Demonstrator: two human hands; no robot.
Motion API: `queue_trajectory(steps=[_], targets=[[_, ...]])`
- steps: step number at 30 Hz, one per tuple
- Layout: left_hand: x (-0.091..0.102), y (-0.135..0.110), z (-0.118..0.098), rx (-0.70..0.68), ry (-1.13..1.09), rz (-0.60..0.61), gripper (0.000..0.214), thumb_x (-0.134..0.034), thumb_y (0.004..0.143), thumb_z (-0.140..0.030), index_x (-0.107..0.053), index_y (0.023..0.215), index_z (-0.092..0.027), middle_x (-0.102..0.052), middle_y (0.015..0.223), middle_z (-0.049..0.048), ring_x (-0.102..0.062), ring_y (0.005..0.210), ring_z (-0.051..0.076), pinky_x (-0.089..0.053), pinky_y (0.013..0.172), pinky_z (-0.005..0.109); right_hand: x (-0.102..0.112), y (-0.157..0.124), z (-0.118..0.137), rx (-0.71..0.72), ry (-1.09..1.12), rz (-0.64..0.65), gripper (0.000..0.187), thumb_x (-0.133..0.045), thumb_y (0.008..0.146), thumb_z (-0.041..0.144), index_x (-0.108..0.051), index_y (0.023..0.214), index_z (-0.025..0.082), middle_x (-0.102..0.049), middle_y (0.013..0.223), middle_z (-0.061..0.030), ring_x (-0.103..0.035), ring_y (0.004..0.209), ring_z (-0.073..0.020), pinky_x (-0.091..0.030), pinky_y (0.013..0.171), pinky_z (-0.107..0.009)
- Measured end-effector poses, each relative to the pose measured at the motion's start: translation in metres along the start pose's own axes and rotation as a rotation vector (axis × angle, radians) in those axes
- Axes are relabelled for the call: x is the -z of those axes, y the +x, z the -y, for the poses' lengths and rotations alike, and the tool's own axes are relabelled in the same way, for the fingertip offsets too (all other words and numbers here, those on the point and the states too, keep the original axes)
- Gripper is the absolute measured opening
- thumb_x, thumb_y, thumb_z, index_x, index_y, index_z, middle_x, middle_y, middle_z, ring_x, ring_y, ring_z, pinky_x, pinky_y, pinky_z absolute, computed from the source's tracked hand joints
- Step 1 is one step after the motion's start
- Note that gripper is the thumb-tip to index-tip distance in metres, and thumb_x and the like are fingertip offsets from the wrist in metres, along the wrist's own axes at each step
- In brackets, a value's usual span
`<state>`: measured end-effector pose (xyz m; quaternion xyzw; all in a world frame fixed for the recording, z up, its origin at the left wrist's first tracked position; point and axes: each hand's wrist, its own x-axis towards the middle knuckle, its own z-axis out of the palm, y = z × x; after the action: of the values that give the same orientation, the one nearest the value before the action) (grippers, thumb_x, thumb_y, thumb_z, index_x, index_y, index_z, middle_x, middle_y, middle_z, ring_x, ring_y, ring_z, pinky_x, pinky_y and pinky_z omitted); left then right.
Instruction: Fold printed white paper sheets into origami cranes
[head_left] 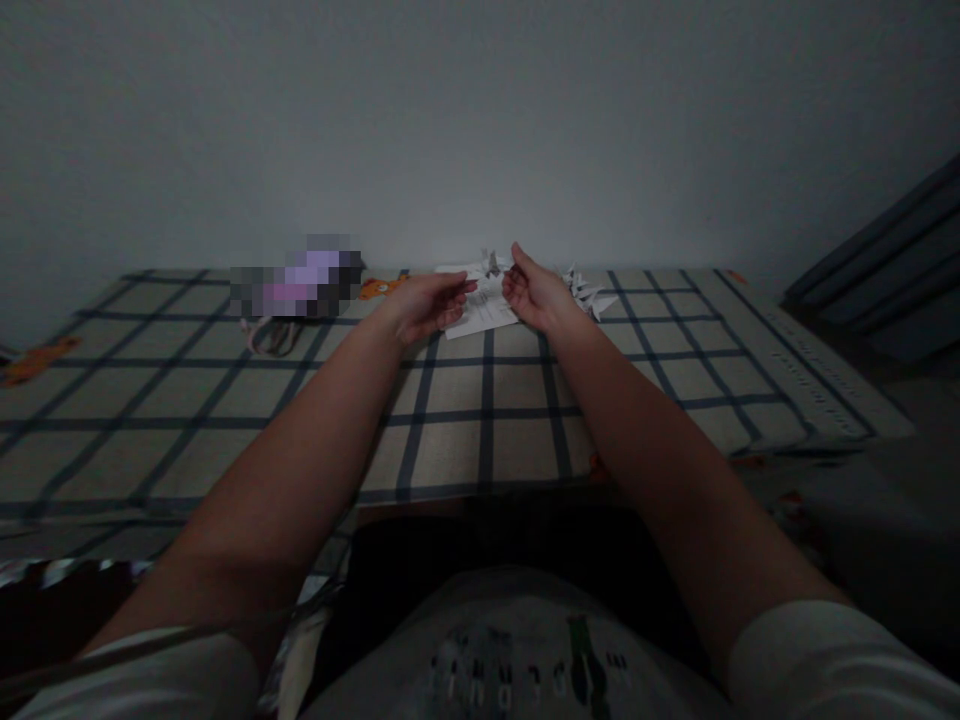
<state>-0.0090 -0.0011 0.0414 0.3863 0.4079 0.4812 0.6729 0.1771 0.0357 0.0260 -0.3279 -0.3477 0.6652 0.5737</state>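
Above the far part of the table, my left hand [436,305] and my right hand [531,292] face each other with curled fingers. A small white folded paper piece [491,263] with upright points spans the gap, and its ends appear to reach the fingertips of both hands. The exact grip is too dim to make out. Beneath them lies a white sheet of paper [484,318] with faint print, partly covered by my left fingers. Several spiky folded paper pieces [591,295] sit in a pile just right of my right wrist.
A checked cloth [450,430] with dark blue lines covers the table. To the left lies a blurred purple object [311,275] with a looped strap [274,338]. A plain wall [480,120] rises behind the table. Dark curtain-like fabric [892,270] hangs at the right.
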Motion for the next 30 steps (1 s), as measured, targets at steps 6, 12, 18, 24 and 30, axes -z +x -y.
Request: queue_trajectory(steps=[6,12,18,24,30], targets=[[0.002,0.004,0.005,-0.05,0.113,-0.081,0.005,-0.071,0.084,-0.018,-0.068,0.083,-0.014,-0.071,0.078,0.0049,-0.058,0.057,0.008,-0.046,0.052,0.018,-0.001,-0.003,0.0,0.084,-0.152,-0.019,0.036,-0.075,0.086,0.044,-0.051,0.074,0.02,-0.051,0.06,0.0066,-0.051,0.053,-0.0056,-0.045,0.054,-0.017],[-0.002,-0.004,0.011,-0.039,0.143,0.089,0.038,-0.073,0.08,-0.021,-0.068,0.118,-0.021,-0.074,0.108,0.009,-0.074,0.084,0.018,-0.061,0.072,0.029,-0.003,-0.008,-0.009,0.082,-0.292,0.169,0.038,-0.075,0.086,0.049,-0.055,0.072,0.019,-0.055,0.06,0.0046,-0.051,0.054,-0.0064,-0.045,0.055,-0.019],[-0.002,0.003,0.015,-0.079,0.106,0.076,0.017,-0.071,0.083,-0.01,-0.071,0.099,-0.015,-0.074,0.098,0.0073,-0.072,0.078,0.013,-0.059,0.068,0.021,0.0,-0.004,-0.011,0.194,-0.444,0.11,0.038,-0.071,0.088,0.053,-0.056,0.078,0.02,-0.052,0.059,0.0066,-0.047,0.049,-0.0054,-0.038,0.05,-0.019],[-0.001,0.015,0.021,-0.289,-0.029,-0.098,0.005,-0.067,0.086,-0.008,-0.067,0.086,-0.012,-0.071,0.085,0.003,-0.065,0.067,0.006,-0.056,0.07,0.017,-0.008,-0.012,-0.017,0.344,-0.592,0.147,0.032,-0.067,0.089,0.053,-0.058,0.095,0.023,-0.055,0.063,0.0082,-0.051,0.052,-0.0065,-0.04,0.05,-0.018],[-0.01,0.008,0.024,-0.275,-0.114,-0.041,0.011,-0.07,0.079,-0.003,-0.065,0.085,-0.012,-0.071,0.087,0.0029,-0.071,0.079,0.011,-0.058,0.081,0.022,-0.005,-0.011,-0.027,0.446,-0.692,0.168,0.021,-0.071,0.084,0.038,-0.065,0.092,0.02,-0.065,0.08,0.0027,-0.059,0.071,-0.0093,-0.046,0.059,-0.019]])
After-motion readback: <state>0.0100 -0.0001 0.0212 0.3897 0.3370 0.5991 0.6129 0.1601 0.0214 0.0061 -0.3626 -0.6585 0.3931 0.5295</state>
